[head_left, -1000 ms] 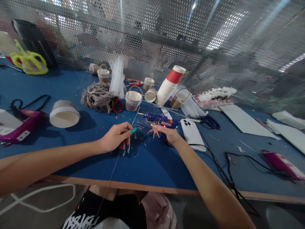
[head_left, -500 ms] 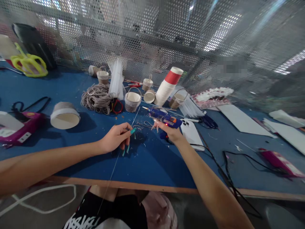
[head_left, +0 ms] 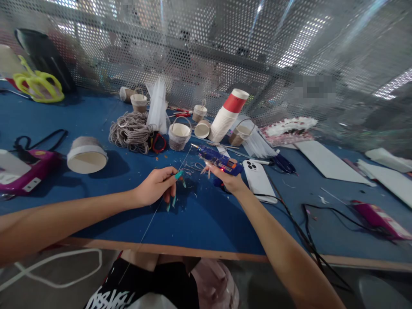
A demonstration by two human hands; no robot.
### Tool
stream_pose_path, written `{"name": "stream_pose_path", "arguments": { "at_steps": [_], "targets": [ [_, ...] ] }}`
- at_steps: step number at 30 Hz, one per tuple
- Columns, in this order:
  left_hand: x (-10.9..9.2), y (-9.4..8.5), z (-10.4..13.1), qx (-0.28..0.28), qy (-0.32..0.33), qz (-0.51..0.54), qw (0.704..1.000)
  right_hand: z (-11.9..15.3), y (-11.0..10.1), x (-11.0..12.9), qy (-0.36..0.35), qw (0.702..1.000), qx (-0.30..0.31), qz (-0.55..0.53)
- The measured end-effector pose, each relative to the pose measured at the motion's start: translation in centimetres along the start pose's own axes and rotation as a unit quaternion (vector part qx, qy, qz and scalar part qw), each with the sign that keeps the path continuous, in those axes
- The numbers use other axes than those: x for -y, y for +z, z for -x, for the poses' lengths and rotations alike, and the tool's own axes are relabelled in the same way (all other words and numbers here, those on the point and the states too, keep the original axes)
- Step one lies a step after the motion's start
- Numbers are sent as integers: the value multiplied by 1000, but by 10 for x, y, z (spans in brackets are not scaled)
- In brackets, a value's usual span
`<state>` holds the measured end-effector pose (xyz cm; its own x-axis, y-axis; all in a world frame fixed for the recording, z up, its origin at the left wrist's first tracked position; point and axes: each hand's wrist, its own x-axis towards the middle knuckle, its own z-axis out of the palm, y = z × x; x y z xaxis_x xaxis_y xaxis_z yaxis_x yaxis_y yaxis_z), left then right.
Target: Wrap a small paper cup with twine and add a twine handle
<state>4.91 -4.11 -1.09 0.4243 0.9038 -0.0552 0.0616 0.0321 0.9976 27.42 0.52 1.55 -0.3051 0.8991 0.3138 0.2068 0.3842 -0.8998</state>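
My left hand [head_left: 161, 184] is closed, pinching a thin pale cord [head_left: 149, 223] between thumb and forefinger. One end of the cord points up toward the nozzle, and the other trails over the table edge to my lap. My right hand [head_left: 225, 175] is wrapped round a blue hot glue gun [head_left: 217, 158] whose tip is aimed left. That tip is at or very close to the cord's upper end; whether they touch I cannot tell. Loose bits of string [head_left: 196, 166] lie on the blue table between my hands.
Behind stand a small cord-wrapped bucket [head_left: 179, 136], a leaning stack of paper cups [head_left: 225, 120] and a bundle of grey cord [head_left: 130, 133]. A cup [head_left: 86, 156] lies at left. A white phone [head_left: 259, 182] and black cable [head_left: 292, 219] are right of the glue gun.
The glue gun has shifted slightly left, bringing its tip closer to the cord's end. The cord's trailing part has swung left, while my left hand stays nearly in place.
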Motion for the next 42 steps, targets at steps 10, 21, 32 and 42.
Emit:
{"name": "stream_pose_path", "arguments": {
  "at_steps": [10,21,32,42],
  "targets": [
    [6,-1,-3,-7,10,42,999,-1,-3,-6,-36,998,11,42],
    [5,0,-3,-6,-2,56,998,1,-3,-4,-31,996,57,56],
    [1,-4,-8,-17,-16,148,989,0,0,-1,-47,992,-15,115],
    [0,-10,-9,30,-49,222,973,1,-1,6,-49,993,26,107]
  ]
}}
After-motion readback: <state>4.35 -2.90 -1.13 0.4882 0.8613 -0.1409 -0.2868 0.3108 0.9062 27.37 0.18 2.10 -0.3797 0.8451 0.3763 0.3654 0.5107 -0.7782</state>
